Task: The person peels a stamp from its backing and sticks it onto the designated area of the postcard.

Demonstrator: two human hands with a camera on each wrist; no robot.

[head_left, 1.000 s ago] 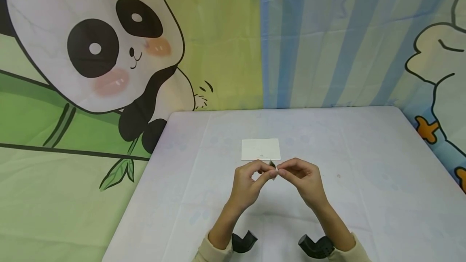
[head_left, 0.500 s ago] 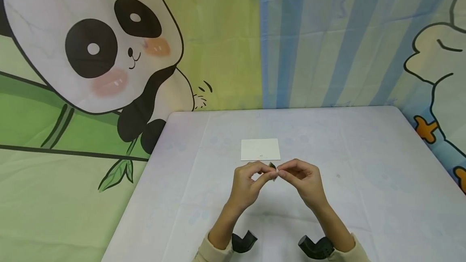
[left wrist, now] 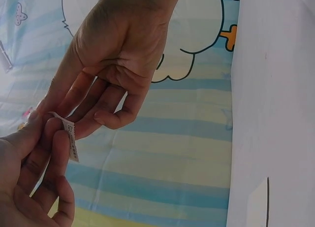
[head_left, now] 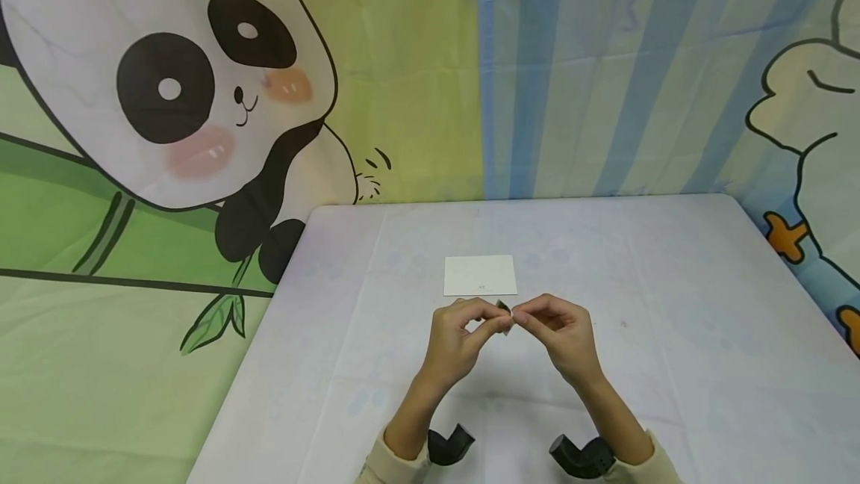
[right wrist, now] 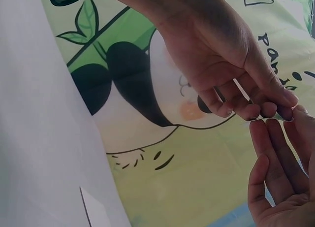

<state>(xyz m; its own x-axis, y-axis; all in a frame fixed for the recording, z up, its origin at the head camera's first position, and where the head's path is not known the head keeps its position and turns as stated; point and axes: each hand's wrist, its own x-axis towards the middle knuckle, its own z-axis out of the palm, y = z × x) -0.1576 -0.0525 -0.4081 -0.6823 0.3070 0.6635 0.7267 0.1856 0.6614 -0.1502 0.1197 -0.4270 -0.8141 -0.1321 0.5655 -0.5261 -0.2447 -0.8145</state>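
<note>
A small postage stamp (head_left: 503,306) with a toothed edge is held up over the table between both hands. In the left wrist view, the stamp (left wrist: 72,143) shows printing, including an "80". My left hand (head_left: 455,338) pinches it between thumb and fingers, and its dark face points away in the head view. My right hand (head_left: 563,334) has thumb and forefinger pinched together at the stamp's right edge, fingertips meeting those of the left. In the right wrist view the fingers hide most of the stamp.
A blank white rectangular card (head_left: 480,275) lies flat on the white-covered table (head_left: 376,245) just beyond the hands. Black wrist cameras, the left (head_left: 451,446) and the right (head_left: 583,457), hang inside the forearms. Behind the table stands a printed cloth backdrop (head_left: 410,95).
</note>
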